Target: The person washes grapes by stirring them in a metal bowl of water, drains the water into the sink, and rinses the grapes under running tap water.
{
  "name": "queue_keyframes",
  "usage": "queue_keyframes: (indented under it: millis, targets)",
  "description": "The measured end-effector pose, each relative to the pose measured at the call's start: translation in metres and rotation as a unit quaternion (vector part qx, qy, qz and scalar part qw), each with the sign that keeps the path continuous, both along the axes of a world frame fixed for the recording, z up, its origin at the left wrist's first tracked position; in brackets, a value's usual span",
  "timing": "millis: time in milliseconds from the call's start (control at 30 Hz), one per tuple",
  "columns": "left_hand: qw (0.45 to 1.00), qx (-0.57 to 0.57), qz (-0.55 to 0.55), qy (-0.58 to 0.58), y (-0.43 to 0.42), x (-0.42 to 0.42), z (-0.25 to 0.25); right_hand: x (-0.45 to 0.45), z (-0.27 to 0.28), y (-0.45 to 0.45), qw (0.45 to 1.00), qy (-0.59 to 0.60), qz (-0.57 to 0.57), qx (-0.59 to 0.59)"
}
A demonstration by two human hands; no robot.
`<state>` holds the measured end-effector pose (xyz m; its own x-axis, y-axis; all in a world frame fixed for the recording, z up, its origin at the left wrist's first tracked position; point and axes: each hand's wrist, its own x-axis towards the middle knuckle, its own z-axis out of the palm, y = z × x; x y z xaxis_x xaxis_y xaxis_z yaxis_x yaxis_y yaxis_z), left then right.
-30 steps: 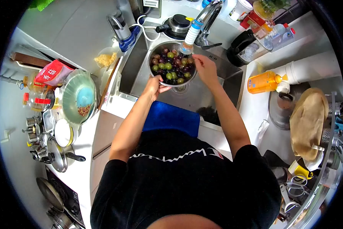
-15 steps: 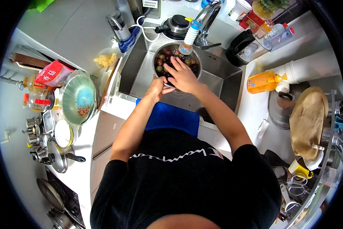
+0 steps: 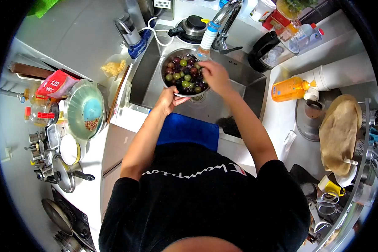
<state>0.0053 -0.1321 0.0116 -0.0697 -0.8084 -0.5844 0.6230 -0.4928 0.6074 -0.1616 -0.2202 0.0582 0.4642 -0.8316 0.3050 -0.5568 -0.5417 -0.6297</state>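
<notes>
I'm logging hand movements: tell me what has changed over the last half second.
The right hand has drawn rightward from the middle of the grapes to the right side of the bowl, which has shifted slightly left with the left hand still gripping it. The faucet and blue cloth stayed put.

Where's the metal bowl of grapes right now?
In the head view, the metal bowl is upper centre, over the sink by the faucet, left hand at its near rim, right hand at its right side.
</notes>
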Motion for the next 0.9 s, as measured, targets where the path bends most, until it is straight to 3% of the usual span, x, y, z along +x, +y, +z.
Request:
queue_keyframes:
  millis: [167, 400, 500, 567, 667, 700, 733, 800, 900]
  targets:
    - [1.000, 0.001, -0.009, -0.016, 0.006, 0.001, 0.002, -0.022, -0.010, -0.009, 0.982, -0.118, -0.141, 0.039]
    - [0.999, -0.015, 0.002, -0.028, 0.003, 0.003, 0.006, -0.034, -0.015, 0.007, 0.978, -0.087, -0.183, 0.045]
    - [0.997, 0.001, 0.001, -0.073, 0.003, 0.001, 0.013, -0.025, -0.018, 0.013, 0.982, -0.086, -0.166, -0.015]
    - [0.998, 0.006, -0.014, -0.059, 0.001, 0.003, 0.004, -0.013, -0.018, 0.014, 0.995, -0.028, -0.038, -0.089]
    - [0.997, 0.010, -0.033, -0.063, 0.004, 0.004, 0.001, 0.008, -0.037, 0.008, 0.993, 0.002, -0.071, -0.089]
    - [0.996, 0.010, -0.038, -0.082, 0.006, 0.005, 0.002, 0.014, -0.046, 0.004, 0.996, 0.030, -0.086, 0.006]
    - [0.996, 0.011, -0.035, -0.083, 0.007, 0.005, 0.003, 0.024, -0.048, 0.009, 0.996, 0.028, -0.084, 0.006]
    - [0.992, 0.015, -0.017, -0.124, 0.006, 0.002, 0.005, 0.045, -0.050, 0.022, 0.976, 0.197, -0.083, -0.029]
    - [0.994, 0.013, -0.001, -0.108, 0.008, 0.007, 0.003, 0.050, -0.033, 0.043, 0.970, 0.235, 0.059, 0.004]
